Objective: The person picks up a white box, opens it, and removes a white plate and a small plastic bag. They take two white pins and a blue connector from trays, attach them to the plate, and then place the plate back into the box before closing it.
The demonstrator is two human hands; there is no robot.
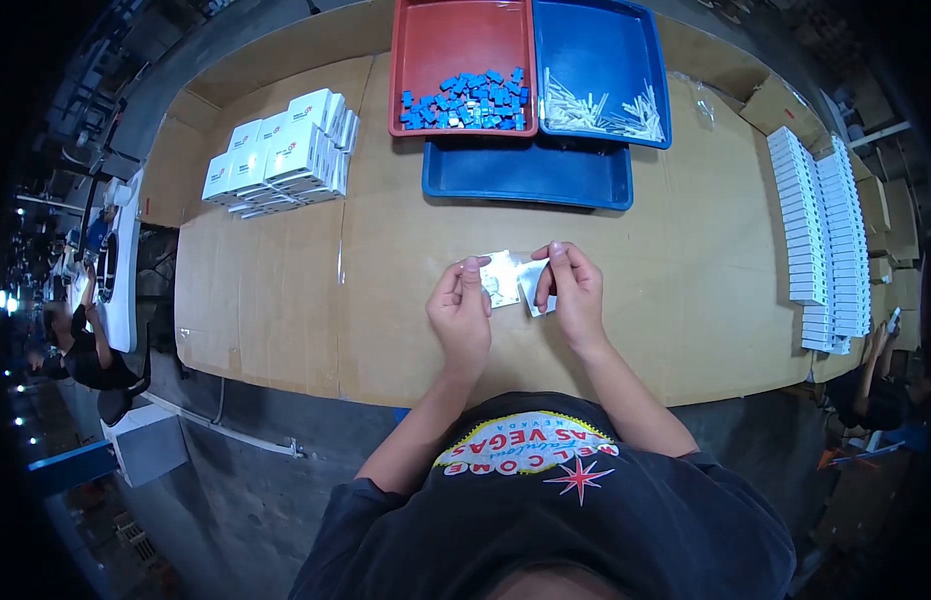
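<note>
Both hands are over the middle of the cardboard-covered table, close to my body. Between the thumb and fingers of my left hand is a small white printed packet, its flat face turned up. My right hand pinches a white sheet-like piece, which hangs tilted below the fingertips. The two white pieces are side by side with a narrow gap between their lower parts. My fingers cover their outer edges.
Ahead are a red tray of small blue pieces, a blue tray with thin white sticks, and a lower blue tray. White boxes are piled left; stacked white boxes line the right. People are at both sides.
</note>
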